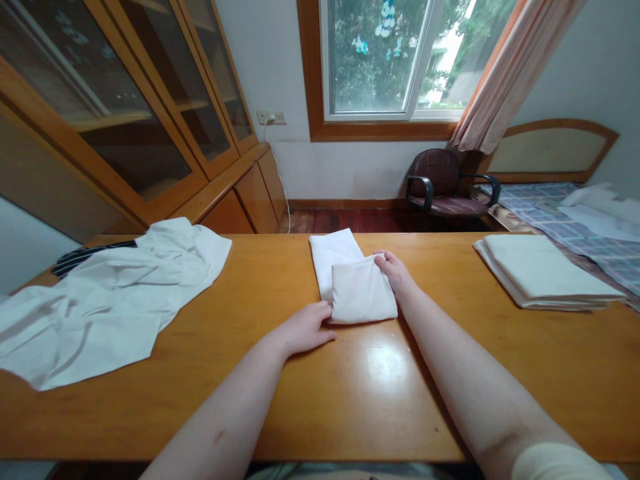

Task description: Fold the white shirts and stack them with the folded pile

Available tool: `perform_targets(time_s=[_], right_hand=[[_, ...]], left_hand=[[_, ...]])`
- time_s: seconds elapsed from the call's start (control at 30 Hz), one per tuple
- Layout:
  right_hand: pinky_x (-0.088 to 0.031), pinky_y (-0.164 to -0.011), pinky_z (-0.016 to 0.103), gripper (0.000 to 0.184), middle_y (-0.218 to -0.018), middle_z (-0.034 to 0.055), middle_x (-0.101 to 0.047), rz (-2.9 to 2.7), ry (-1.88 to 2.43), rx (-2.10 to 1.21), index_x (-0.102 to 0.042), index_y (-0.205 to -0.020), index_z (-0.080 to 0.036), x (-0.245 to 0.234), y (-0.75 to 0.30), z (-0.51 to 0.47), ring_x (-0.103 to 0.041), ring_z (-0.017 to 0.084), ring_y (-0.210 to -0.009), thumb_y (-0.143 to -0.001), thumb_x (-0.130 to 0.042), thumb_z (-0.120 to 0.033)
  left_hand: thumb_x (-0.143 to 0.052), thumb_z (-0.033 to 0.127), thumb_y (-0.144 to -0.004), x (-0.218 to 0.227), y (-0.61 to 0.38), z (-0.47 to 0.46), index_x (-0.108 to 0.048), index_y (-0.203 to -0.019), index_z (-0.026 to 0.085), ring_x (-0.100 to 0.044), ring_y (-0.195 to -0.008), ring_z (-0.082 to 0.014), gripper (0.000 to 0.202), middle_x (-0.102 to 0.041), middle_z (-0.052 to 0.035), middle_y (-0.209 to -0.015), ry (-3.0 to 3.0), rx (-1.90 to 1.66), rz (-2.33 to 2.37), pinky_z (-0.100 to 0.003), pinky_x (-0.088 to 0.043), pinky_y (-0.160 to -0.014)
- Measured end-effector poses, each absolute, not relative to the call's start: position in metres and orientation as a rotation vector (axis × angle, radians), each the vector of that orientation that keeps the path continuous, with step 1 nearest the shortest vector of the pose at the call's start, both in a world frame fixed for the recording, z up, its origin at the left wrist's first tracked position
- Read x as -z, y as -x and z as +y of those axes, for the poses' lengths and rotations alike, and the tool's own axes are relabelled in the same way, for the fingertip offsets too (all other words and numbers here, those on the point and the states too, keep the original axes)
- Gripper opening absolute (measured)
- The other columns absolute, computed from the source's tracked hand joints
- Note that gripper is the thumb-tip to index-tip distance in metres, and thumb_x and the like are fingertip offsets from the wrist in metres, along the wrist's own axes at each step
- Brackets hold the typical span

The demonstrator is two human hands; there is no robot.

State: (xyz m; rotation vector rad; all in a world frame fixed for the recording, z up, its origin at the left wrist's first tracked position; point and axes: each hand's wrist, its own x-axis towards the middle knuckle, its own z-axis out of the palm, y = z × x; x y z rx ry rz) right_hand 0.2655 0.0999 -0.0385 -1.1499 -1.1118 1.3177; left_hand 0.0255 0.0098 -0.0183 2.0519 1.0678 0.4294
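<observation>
Near the middle of the wooden table (pixel 230 413), a small folded white cloth (pixel 364 291) overlaps the lower right part of a second folded cloth (pixel 334 252), which reaches the table's far edge. A span of tabletop separates this pair from a crumpled white sheet (pixel 125 300) at left; another, crossed by the right forearm, separates it from a folded stack (pixel 555 267) at right. Wood surface also extends from the small cloth toward the near edge.

Appearance: small cloth roughly square, plain, slightly off-white, softly creased; the second looks flatter and brighter. Right hand (pixel 396 273): thumb and fingers clamped on the small cloth's upper right corner. Left hand (pixel 311 327): thumb spread apart from the fingers, fingertips at the lower left corner; cannot tell whether any slip beneath it.
</observation>
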Motion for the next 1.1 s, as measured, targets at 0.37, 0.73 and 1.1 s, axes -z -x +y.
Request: perform_targets(time_s=[0.37, 0.73, 1.1], right_hand=[[-0.028, -0.041, 0.024, 0.066, -0.048, -0.0088, -0.029, -1.214, 0.881, -1.605, -0.027, -0.066, -0.025, 0.034, -0.284, 0.085, -0.030, 0.008, -0.040, -0.043, -0.054, -0.081], [-0.043, -0.059, 0.026, 0.048, -0.071, -0.0009, -0.057, -1.128, 0.998, -1.587, -0.047, -0.081, -0.022, 0.026, -0.259, 0.088, -0.053, 0.013, -0.059, -0.055, -0.070, -0.055], [-0.044, -0.065, 0.027, 0.036, -0.077, 0.0028, -0.064, -1.412, 1.375, -1.278, -0.061, -0.083, -0.016, 0.044, -0.273, 0.106, -0.058, 0.016, -0.070, -0.072, -0.060, -0.050]], left_hand=[[-0.069, 0.023, -0.068, 0.026, -0.027, 0.014, -0.063, -0.104, 0.023, -0.054, -0.101, -0.0208, 0.036, -0.059, -0.0057, -0.113, -2.023, -0.514, 1.076, -0.033, -0.042, -0.090], [-0.063, 0.039, -0.074, 0.017, -0.028, 0.007, -0.071, -0.084, 0.021, -0.062, -0.082, -0.0198, 0.023, -0.069, -0.0035, -0.093, -1.901, -0.517, 1.092, -0.028, -0.046, -0.076], [-0.051, 0.042, -0.081, 0.035, -0.030, 0.014, -0.067, -0.091, 0.018, -0.063, -0.087, -0.0225, 0.031, -0.071, -0.0044, -0.094, -1.617, -0.654, 1.373, -0.030, -0.046, -0.076]])
